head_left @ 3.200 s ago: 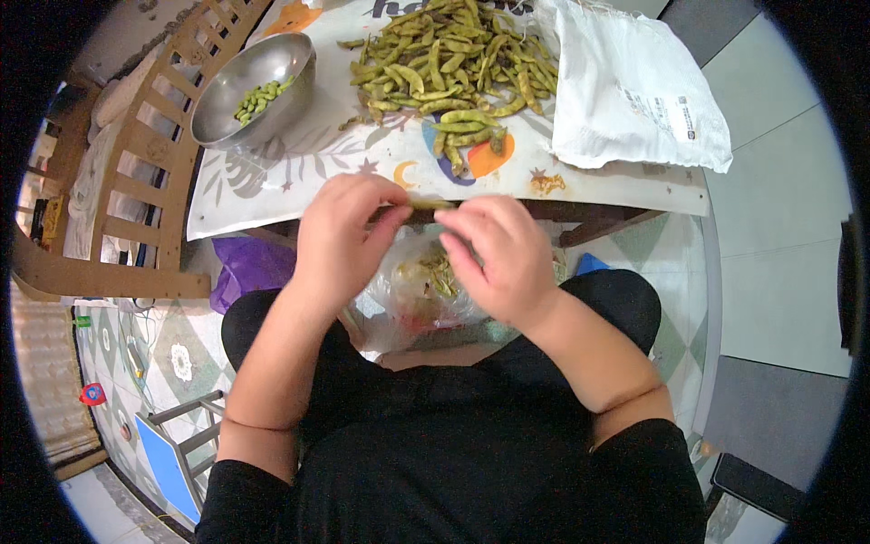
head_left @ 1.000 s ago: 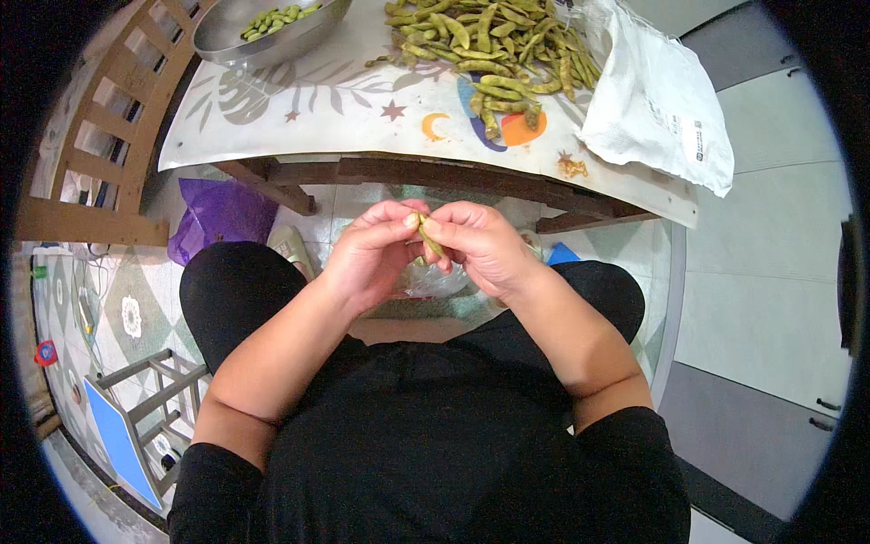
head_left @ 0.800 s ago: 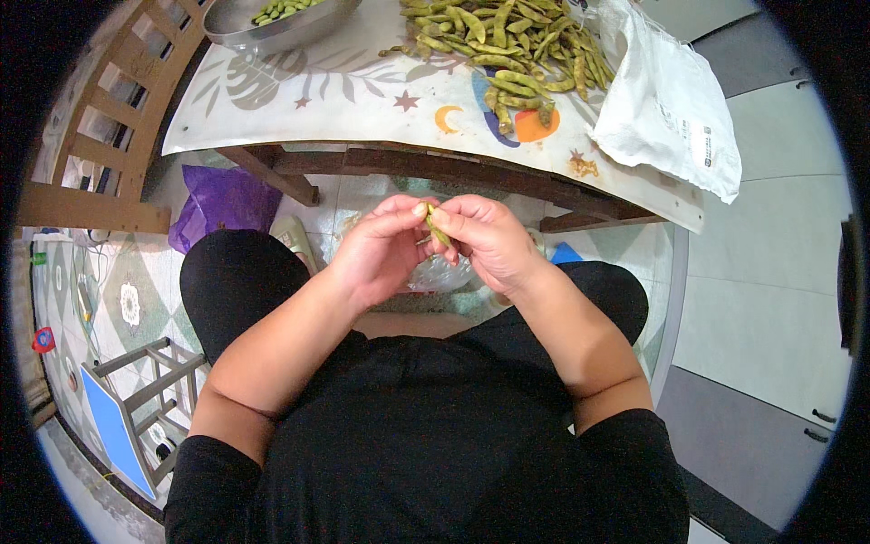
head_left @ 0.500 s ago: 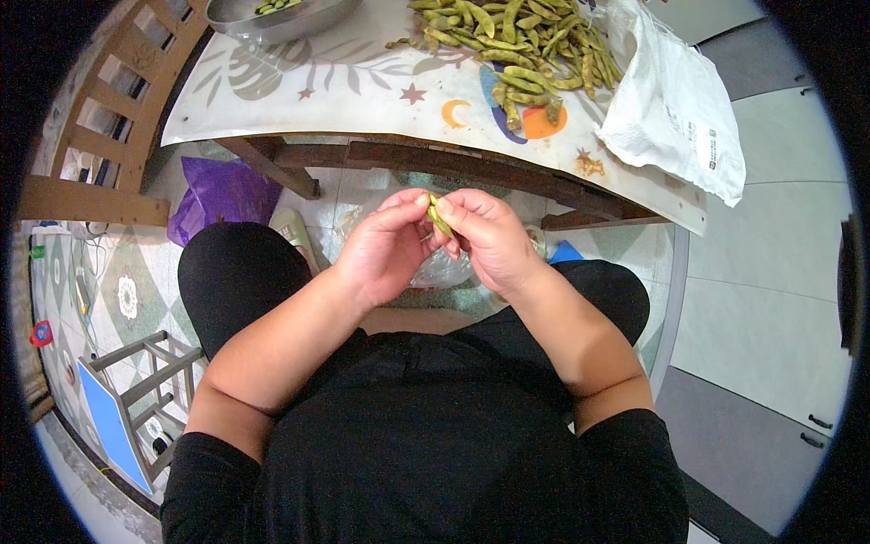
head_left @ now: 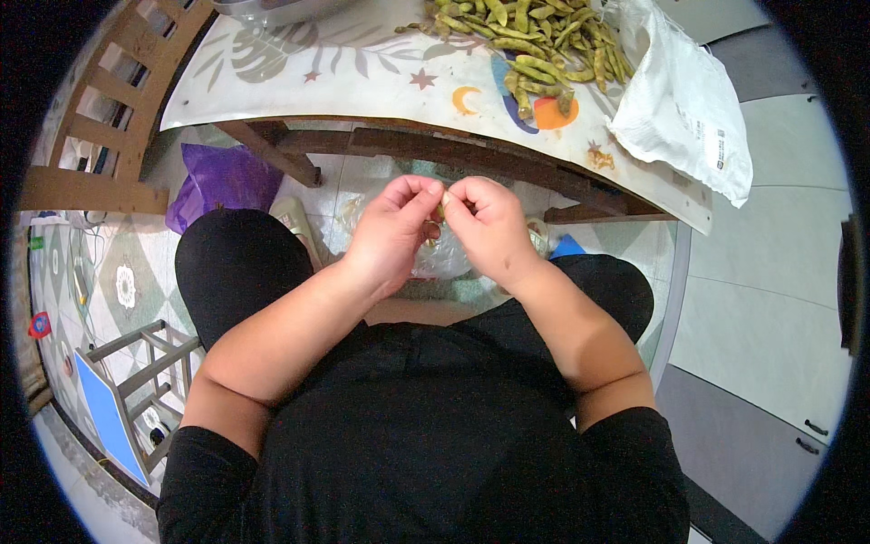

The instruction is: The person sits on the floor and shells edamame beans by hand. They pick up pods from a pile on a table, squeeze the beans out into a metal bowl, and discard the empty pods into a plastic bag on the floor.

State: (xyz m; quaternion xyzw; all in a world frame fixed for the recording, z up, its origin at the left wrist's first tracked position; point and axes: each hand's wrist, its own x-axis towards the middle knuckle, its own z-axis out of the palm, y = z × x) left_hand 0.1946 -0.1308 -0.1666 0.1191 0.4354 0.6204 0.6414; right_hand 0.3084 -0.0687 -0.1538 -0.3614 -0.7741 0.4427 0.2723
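My left hand (head_left: 394, 227) and my right hand (head_left: 492, 227) meet in front of the table, thumbs and forefingers pinched together. Between their fingertips is a green soybean pod (head_left: 441, 209), mostly covered by the fingers. Below them on the floor lies a clear plastic bag (head_left: 444, 263), partly hidden by my hands. Beyond, a heap of yellow-green bean pods (head_left: 553, 45) spreads over the patterned white tablecloth (head_left: 362, 95).
A white sack (head_left: 684, 104) hangs over the table's right corner; a metal bowl (head_left: 281, 11) sits far left. The floor holds a purple bag (head_left: 222, 186) and a tipped stool with a blue top (head_left: 111, 417). A wooden slatted seat (head_left: 95, 190) stands left, grey cabinets (head_left: 761, 272) right.
My fingertips have closed in tighter, so less of the pod shows than before. Both hands have risen slightly toward the table. The view has shifted a little.
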